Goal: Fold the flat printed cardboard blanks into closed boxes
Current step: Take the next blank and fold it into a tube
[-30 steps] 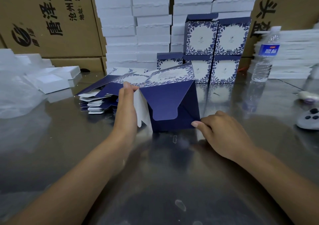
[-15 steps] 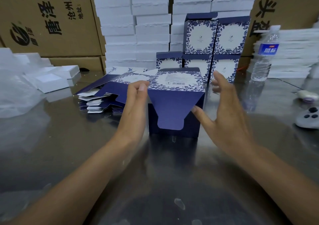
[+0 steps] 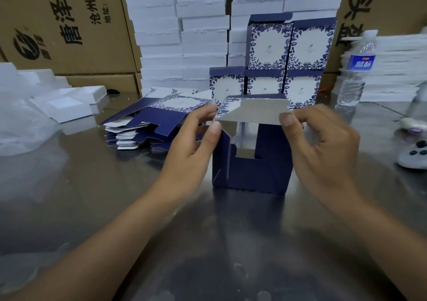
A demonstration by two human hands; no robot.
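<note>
**Top flap gripped at both ends**

Head view. The half-formed navy box [image 3: 251,173] stood upright near the middle of the metal table [image 3: 104,208]. The left hand [image 3: 191,143] pinched the left end of its raised top flap [image 3: 254,113] between thumb and fingers. The right hand [image 3: 323,143] pinched the right end likewise. Flat blanks [image 3: 147,125] lay stacked left of the box, and 5 finished boxes [image 3: 288,46] stood along the far edge.
</note>
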